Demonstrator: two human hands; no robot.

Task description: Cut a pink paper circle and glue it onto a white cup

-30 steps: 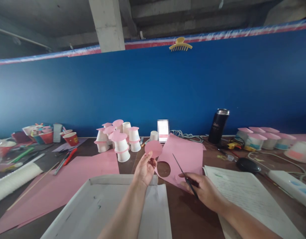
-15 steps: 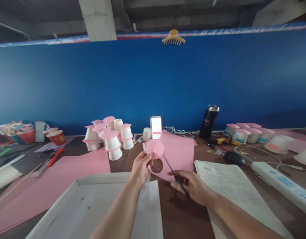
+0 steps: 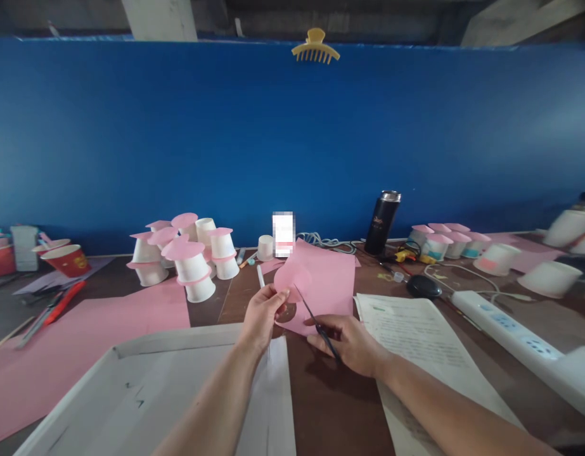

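Observation:
Between its thumb and fingers, my left hand point(image 3: 263, 313) pinches a round pink paper disc point(image 3: 292, 278). My right hand point(image 3: 352, 342) grips dark scissors point(image 3: 324, 332), whose blades point up and left to the disc's lower right edge. Behind and below the disc lies a pink sheet point(image 3: 333, 278) with a round hole near its lower left. Whether the blades touch the disc cannot be made out.
Stacked white cups point(image 3: 199, 288) with pink discs stand at left. At right are a black bottle point(image 3: 382, 221), a printed sheet point(image 3: 416, 329), a black mouse point(image 3: 424, 286) and a power strip point(image 3: 506, 329). A white board point(image 3: 178, 386) lies front left.
The view has shifted right and tilted slightly down. The scissors' tip now overlaps the disc's right part, and the disc looks more tilted. Both hands keep their holds.

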